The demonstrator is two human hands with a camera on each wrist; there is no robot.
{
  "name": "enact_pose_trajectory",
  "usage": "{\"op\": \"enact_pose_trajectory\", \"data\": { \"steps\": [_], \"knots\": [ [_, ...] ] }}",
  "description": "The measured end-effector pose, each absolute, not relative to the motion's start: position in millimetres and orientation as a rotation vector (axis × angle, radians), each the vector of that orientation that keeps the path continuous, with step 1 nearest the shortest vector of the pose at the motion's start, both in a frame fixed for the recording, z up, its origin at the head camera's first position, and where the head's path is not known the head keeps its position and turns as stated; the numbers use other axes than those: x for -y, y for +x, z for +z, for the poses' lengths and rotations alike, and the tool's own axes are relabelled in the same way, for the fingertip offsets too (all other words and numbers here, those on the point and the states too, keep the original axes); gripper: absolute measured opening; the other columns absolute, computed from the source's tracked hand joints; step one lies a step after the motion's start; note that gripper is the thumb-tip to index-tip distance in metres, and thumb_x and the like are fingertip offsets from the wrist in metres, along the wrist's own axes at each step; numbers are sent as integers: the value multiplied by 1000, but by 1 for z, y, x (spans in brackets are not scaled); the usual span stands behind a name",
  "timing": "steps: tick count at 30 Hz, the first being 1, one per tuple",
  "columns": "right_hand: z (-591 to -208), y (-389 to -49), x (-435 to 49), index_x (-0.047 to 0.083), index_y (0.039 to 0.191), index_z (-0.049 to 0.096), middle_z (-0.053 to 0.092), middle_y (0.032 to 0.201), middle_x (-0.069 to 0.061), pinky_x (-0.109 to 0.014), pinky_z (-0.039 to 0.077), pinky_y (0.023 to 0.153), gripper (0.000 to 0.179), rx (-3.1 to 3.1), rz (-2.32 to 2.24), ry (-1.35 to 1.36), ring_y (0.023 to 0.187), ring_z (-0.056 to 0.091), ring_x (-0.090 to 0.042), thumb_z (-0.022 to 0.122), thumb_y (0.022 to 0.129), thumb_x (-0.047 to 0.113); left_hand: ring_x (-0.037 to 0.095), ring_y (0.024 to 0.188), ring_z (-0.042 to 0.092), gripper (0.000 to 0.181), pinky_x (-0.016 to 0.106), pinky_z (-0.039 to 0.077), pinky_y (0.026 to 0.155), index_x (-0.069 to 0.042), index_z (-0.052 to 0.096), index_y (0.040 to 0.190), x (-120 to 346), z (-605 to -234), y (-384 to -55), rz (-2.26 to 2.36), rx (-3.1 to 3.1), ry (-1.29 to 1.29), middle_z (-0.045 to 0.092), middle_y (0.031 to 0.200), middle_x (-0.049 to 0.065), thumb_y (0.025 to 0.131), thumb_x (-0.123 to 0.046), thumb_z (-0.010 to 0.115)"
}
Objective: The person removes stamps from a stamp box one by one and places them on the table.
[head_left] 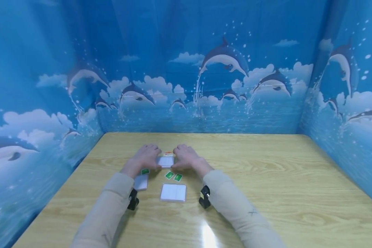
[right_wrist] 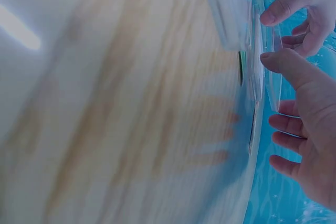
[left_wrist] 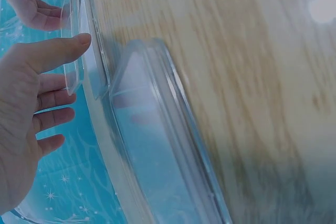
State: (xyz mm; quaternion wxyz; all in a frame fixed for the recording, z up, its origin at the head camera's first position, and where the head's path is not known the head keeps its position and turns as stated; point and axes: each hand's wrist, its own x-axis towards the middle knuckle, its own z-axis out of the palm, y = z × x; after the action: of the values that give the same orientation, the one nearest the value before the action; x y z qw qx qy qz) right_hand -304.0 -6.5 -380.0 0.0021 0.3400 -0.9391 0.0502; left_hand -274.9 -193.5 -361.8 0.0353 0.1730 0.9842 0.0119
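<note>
Between my two hands, a clear plastic lid [left_wrist: 75, 77] stands slightly above a shallow clear box [head_left: 165, 162] on the table. My left hand [head_left: 146, 156] pinches one end of the lid, thumb on the near side and fingers at the far side. At the other end my right hand [head_left: 186, 156] grips it the same way, as the right wrist view shows with the lid [right_wrist: 274, 87]. Just beyond the box lies an orange and white card [head_left: 168, 153], partly hidden. Small green cards [head_left: 169, 175] [head_left: 178, 177] lie on the near side.
A second clear box [head_left: 141, 182] lies beside my left wrist, with another green card [head_left: 145, 171] at its far edge. Nearer to me is a third flat clear box [head_left: 173, 193]. The wooden table [head_left: 266, 179] is backed by a blue dolphin curtain [head_left: 161, 51].
</note>
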Motion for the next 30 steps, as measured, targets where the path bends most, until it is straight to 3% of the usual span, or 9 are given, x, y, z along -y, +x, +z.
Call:
{"op": "enact_pose_trajectory", "data": {
  "steps": [10, 18, 30],
  "knots": [
    [-381, -303, 13, 10, 114, 58, 52, 103, -1, -29, 43, 75, 55, 2997, 133, 1056, 87, 46, -14, 68, 74, 47, 30, 122, 40, 69, 51, 24, 106, -6, 51, 128, 196, -360, -271, 100, -2980, 477, 49, 129, 12, 73, -41, 73],
    [-378, -301, 16, 10, 124, 54, 51, 118, -4, -30, 42, 84, 61, 3038, 167, 1057, 99, 46, -15, 67, 76, 47, 30, 123, 40, 68, 49, 25, 105, -6, 52, 129, 199, -363, -275, 63, -2949, 477, 49, 130, 12, 75, -43, 70],
    [-378, -303, 15, 10, 125, 54, 50, 118, -4, -30, 42, 83, 61, 3064, 206, 1072, 97, 45, -15, 67, 77, 46, 28, 119, 43, 64, 48, 28, 104, -7, 53, 127, 200, -367, -278, 31, -2922, 454, 51, 126, 10, 77, -43, 68]
  ]
}}
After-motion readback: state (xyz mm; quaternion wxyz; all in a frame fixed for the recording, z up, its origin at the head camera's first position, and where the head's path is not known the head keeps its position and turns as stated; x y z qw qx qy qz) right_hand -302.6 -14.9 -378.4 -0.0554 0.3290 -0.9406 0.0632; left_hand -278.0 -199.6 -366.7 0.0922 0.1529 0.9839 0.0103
